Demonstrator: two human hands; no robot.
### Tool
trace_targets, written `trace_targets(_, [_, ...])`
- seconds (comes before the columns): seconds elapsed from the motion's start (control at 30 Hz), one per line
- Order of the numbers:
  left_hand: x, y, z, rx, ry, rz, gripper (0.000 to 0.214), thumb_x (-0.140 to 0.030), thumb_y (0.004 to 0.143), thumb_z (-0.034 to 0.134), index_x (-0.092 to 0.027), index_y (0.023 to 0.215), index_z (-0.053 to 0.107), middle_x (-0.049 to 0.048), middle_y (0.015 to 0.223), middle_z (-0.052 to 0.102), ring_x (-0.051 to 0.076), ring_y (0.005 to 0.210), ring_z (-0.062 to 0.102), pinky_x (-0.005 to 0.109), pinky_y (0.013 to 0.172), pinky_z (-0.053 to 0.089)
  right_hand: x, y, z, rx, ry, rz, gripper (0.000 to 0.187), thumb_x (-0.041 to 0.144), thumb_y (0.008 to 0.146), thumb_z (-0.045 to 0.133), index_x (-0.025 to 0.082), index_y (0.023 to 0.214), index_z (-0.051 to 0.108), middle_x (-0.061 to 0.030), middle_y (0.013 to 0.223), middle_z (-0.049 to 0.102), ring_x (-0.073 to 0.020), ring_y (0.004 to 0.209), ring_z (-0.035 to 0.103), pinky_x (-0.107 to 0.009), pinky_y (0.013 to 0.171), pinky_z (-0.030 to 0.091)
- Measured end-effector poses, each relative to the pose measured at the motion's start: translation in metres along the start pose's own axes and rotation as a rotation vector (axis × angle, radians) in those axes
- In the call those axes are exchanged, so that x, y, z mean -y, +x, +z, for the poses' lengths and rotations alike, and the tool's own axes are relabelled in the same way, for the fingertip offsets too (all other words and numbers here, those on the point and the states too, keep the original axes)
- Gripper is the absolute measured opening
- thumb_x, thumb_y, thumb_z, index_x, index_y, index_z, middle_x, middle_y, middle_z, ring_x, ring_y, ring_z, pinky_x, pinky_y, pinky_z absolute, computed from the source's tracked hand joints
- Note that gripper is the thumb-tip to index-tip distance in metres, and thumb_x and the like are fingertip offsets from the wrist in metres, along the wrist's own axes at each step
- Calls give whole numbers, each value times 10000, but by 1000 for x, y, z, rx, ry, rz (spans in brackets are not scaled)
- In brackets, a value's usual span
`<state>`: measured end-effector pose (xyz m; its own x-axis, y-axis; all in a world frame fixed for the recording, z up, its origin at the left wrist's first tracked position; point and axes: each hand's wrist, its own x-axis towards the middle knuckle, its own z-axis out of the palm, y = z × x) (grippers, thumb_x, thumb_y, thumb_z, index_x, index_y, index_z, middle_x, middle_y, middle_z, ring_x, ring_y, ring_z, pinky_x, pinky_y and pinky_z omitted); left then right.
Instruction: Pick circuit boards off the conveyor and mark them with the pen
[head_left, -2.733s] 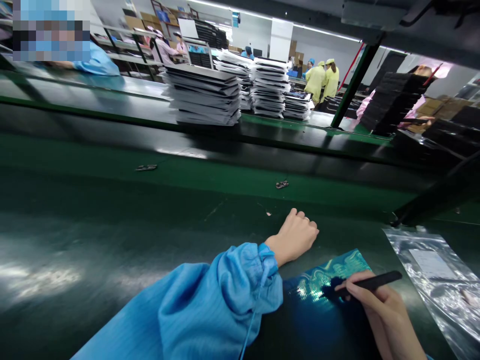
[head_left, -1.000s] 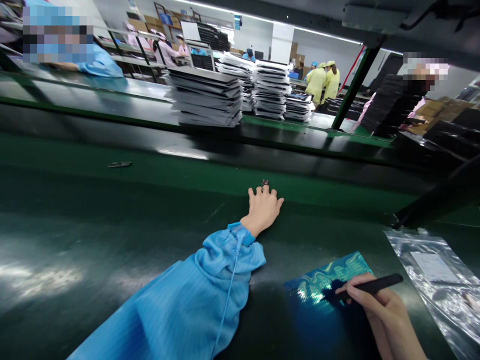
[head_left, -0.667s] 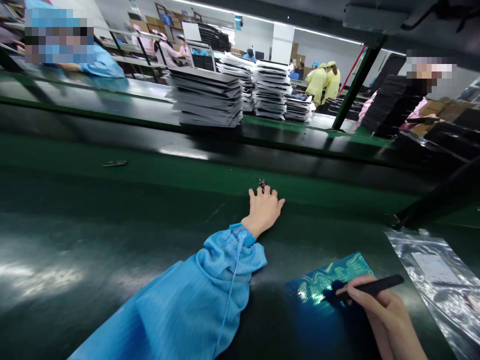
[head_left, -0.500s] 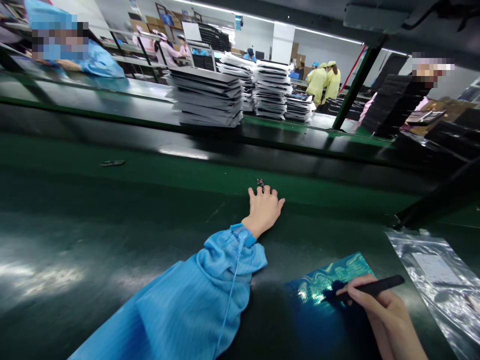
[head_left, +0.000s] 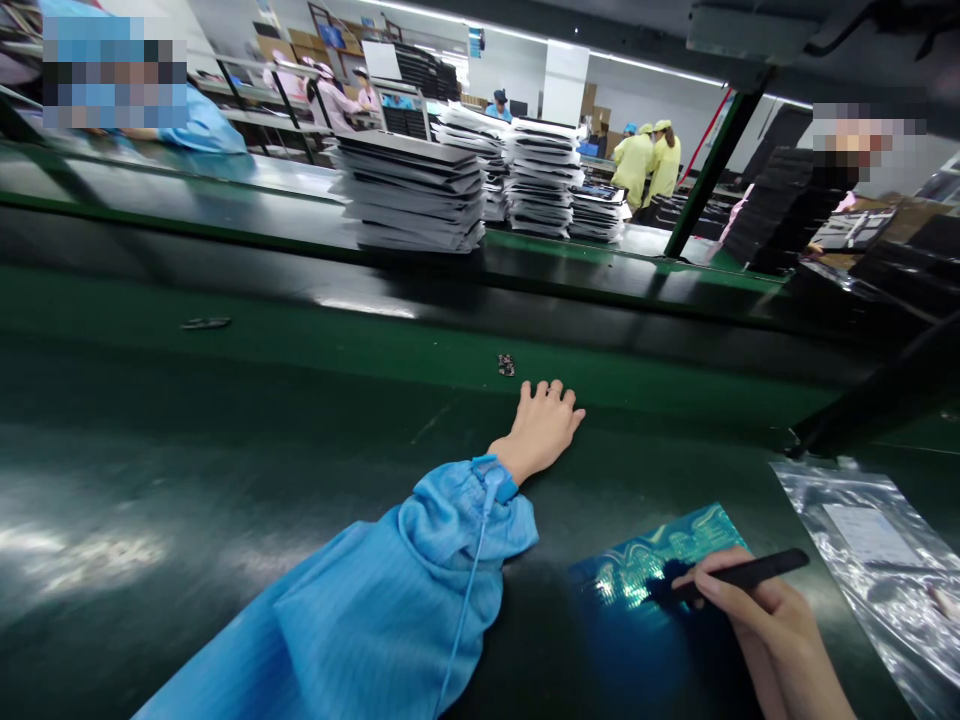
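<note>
My left hand [head_left: 541, 428], in a blue sleeve with a blue cord at the cuff, reaches forward with fingers spread and nothing in it. Just beyond its fingertips, on the green strip, lies a small speckled dark component [head_left: 506, 365], apart from the hand. My right hand [head_left: 765, 610] grips a black pen-like tool [head_left: 765, 568] between thumb and fingers. Its tip points down over a shiny blue-green sheet [head_left: 660, 560] that catches the light; whether it touches the sheet I cannot tell.
A clear plastic bag [head_left: 870, 540] with a white label lies at right. On the green strip at left rests a thin dark object [head_left: 206, 323]. Stacked trays [head_left: 412, 195] stand on the ledge beyond. Co-workers sit and stand farther back. A dark post [head_left: 697, 180] rises at right.
The small component and the thin dark object have both shifted left along the green strip. My left hand has drawn slightly right, away from the component. My right hand stays where it was.
</note>
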<state>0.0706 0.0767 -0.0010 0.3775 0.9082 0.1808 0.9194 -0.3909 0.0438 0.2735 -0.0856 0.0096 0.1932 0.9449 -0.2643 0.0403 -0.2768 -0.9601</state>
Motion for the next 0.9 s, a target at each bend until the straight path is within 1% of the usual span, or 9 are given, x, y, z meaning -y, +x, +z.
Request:
trace_targets(0.1, [-6, -2, 3, 7, -6, 66, 350, -304, 962, 345, -92, 1186, 512, 143, 1232, 491, 278, 1139, 439, 446, 977, 303, -2, 0, -2, 11, 0, 4, 249, 410, 663, 744, 165, 667, 700, -68, 766, 621, -231, 789, 558, -269, 718, 451])
trace_targets(0.2, [-10, -3, 3, 7, -6, 95, 368, -296, 965, 328, -81, 1218, 487, 156, 1248, 482, 282, 1153, 430, 435, 979, 305, -5, 1, -3, 11, -10, 12, 262, 422, 669, 735, 164, 676, 694, -71, 763, 624, -238, 796, 552, -274, 708, 443])
trace_targets(0.37, [-10, -3, 3, 4, -8, 103, 367, -296, 963, 332, -83, 1218, 489, 166, 1249, 480, 290, 1154, 434, 439, 968, 315, -6, 3, -2, 16, -7, 6, 260, 426, 666, 735, 169, 684, 699, -72, 760, 634, -234, 800, 549, -269, 717, 437])
trace_targets(0.5, [-10, -3, 3, 6, -9, 104, 371, -302, 963, 335, -80, 1215, 493, 165, 1250, 482, 294, 1153, 433, 443, 973, 312, -7, 2, -4, 24, -18, 4, 258, 425, 689, 720, 167, 696, 711, -74, 779, 627, -235, 812, 539, -271, 720, 436])
trace_targets(0.73, [-8, -3, 3, 19, -23, 104, 445, -394, 950, 371, -73, 1236, 485, 165, 1264, 477, 313, 1193, 395, 481, 1008, 268, -5, 0, -6, 59, 0, 30, 236, 414, 713, 713, 178, 710, 712, -65, 803, 608, -239, 830, 545, -287, 751, 434])
trace_targets(0.9, [-8, -2, 2, 25, -36, 105, 473, -435, 936, 391, -86, 1242, 482, 162, 1277, 471, 320, 1216, 374, 500, 1019, 247, -6, 2, -5, 51, 21, 36, 235, 411, 714, 714, 176, 710, 705, -65, 805, 608, -239, 848, 544, -282, 764, 430])
